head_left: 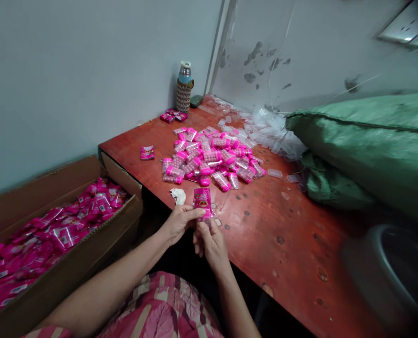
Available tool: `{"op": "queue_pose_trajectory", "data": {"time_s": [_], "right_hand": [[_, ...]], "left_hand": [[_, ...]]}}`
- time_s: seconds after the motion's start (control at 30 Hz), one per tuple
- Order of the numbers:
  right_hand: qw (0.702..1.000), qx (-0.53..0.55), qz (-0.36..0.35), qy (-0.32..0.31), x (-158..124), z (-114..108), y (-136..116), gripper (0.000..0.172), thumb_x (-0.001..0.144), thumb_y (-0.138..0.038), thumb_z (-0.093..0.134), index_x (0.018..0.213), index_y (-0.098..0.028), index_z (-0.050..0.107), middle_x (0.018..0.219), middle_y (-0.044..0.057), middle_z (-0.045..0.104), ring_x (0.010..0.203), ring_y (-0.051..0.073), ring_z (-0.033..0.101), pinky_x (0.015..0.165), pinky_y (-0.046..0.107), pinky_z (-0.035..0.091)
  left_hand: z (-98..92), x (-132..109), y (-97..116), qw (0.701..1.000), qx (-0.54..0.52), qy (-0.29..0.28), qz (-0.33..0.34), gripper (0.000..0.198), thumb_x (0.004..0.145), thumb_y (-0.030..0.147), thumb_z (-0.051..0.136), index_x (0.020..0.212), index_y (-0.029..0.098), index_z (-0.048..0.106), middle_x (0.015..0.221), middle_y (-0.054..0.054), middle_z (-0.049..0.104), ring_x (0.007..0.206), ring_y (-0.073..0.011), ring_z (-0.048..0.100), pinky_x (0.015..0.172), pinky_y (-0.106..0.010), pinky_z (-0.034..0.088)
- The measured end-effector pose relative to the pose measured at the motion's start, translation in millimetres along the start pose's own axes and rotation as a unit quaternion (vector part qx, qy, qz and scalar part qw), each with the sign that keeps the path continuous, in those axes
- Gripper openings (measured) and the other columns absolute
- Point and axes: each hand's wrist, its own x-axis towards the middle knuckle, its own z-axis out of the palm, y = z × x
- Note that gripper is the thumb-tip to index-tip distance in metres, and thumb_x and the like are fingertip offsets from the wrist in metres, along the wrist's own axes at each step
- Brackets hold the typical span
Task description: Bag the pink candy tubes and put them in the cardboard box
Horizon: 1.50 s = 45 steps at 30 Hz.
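Both hands meet at the table (286, 220) edge: left hand (178, 221) pinches a packet (202, 198) upright, right hand (211, 244) curls closed on its lower end. Just beyond lies a pile (209, 157); well left, a box (71, 263).

One pink packet (202, 199), glossy, printed label.
Upright, held by its lower edge, face to camera, just in front of the pile of pink tubes (210, 157).

Pink packet (202, 198): printed front with a dark red picture; the lettering is too small to read.
Boxed packets (66, 236): white label patches; the print is blurred.
Lone packet (147, 152): print illegible.
Readable words or numbers: none.
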Motion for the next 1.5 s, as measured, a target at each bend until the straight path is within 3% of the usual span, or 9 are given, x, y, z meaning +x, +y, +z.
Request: {"op": "queue_pose_trajectory", "data": {"time_s": [0.13, 0.27, 0.5, 0.77, 0.9, 1.0, 1.27, 1.4, 1.5], "right_hand": [[0.992, 0.118, 0.036, -0.018, 0, 2, -1, 0.032, 0.082, -0.051, 0.039, 0.077, -0.02, 0.039, 0.045, -0.009, 0.044, 0.024, 0.003, 0.03, 0.024, 0.013, 0.023], [1.0, -0.009, 0.004, 0.002, 0, 0, -2, 0.028, 0.082, -0.048, 0.042, 0.081, -0.02, 0.042, 0.05, -0.008, 0.048, 0.03, 0.005, 0.039, 0.027, 0.013, 0.026], [0.979, -0.18, -0.067, 0.06, 1, -4, 4, 0.023, 0.082, -0.043, 0.045, 0.082, -0.02, 0.048, 0.054, -0.005, 0.049, 0.04, 0.008, 0.045, 0.037, 0.018, 0.034], [0.996, 0.069, 0.033, -0.038, 1, -1, 6, 0.03, 0.083, -0.051, 0.039, 0.081, -0.02, 0.04, 0.05, -0.008, 0.047, 0.028, 0.004, 0.036, 0.027, 0.013, 0.024], [0.992, 0.12, 0.022, -0.033, -1, -1, 7, 0.031, 0.08, -0.048, 0.046, 0.091, -0.019, 0.044, 0.067, -0.001, 0.057, 0.045, 0.009, 0.053, 0.036, 0.016, 0.038], [0.988, 0.154, -0.001, -0.01, -5, -4, 9, 0.031, 0.08, -0.042, 0.05, 0.099, -0.019, 0.045, 0.08, 0.004, 0.06, 0.061, 0.013, 0.06, 0.047, 0.022, 0.047], [0.986, 0.145, -0.032, 0.078, 3, -3, 8, 0.027, 0.075, -0.037, 0.059, 0.088, -0.021, 0.041, 0.057, -0.005, 0.058, 0.048, 0.013, 0.059, 0.045, 0.024, 0.048], [0.99, 0.13, -0.022, 0.046, 10, 4, 3, 0.026, 0.071, -0.034, 0.063, 0.08, -0.02, 0.043, 0.055, -0.006, 0.059, 0.042, 0.01, 0.056, 0.04, 0.02, 0.045], [0.994, 0.109, -0.017, 0.015, 9, 3, 0, 0.023, 0.071, -0.035, 0.062, 0.076, -0.019, 0.046, 0.059, -0.002, 0.062, 0.044, 0.01, 0.057, 0.04, 0.019, 0.043]], "left_hand": [[-0.6, -3, 3, 0.999, -0.017, -0.045, -0.022, 0.018, 0.063, 0.025, 0.069, 0.06, 0.007, 0.064, 0.056, -0.005, 0.061, 0.052, -0.0118, 0.056, 0.058, -0.025, 0.045], [-0.6, -6, 4, 0.998, -0.009, -0.052, -0.021, 0.023, 0.067, 0.03, 0.065, 0.065, 0.007, 0.064, 0.059, -0.007, 0.063, 0.047, -0.0135, 0.056, 0.049, -0.026, 0.045], [7.8, -3, -3, 0.999, -0.031, 0.04, 0.011, 0.02, 0.063, 0.028, 0.069, 0.062, 0.01, 0.061, 0.055, -0.003, 0.061, 0.045, -0.0106, 0.054, 0.043, -0.021, 0.042], [5.8, -6, -2, 0.999, 0.031, -0.016, -0.02, 0.026, 0.066, 0.03, 0.066, 0.054, 0.008, 0.061, 0.045, -0.004, 0.057, 0.04, -0.0105, 0.052, 0.044, -0.021, 0.042], [2.1, -4, -1, 1.0, 0.009, -0.003, -0.028, 0.028, 0.066, 0.033, 0.065, 0.056, 0.008, 0.06, 0.042, -0.002, 0.054, 0.032, -0.0083, 0.045, 0.034, -0.02, 0.036], [1.6, -3, -2, 0.998, -0.032, 0.054, -0.01, 0.022, 0.062, 0.027, 0.07, 0.058, 0.008, 0.061, 0.053, -0.004, 0.058, 0.043, -0.008, 0.051, 0.044, -0.019, 0.042], [10.9, -13, -17, 0.999, -0.029, 0.022, -0.012, 0.023, 0.063, 0.028, 0.069, 0.055, 0.008, 0.06, 0.042, 0.002, 0.046, 0.038, -0.0052, 0.042, 0.039, -0.018, 0.035], [-1.5, -26, -5, 0.998, -0.052, 0.033, 0.002, 0.022, 0.066, 0.028, 0.068, 0.06, 0.008, 0.062, 0.056, -0.004, 0.06, 0.05, -0.0113, 0.055, 0.052, -0.024, 0.046], [-27.2, -40, 16, 0.979, -0.113, 0.133, 0.102, 0.022, 0.07, 0.034, 0.063, 0.074, 0.012, 0.064, 0.083, -0.009, 0.068, 0.079, -0.0204, 0.063, 0.075, -0.034, 0.049]]}}
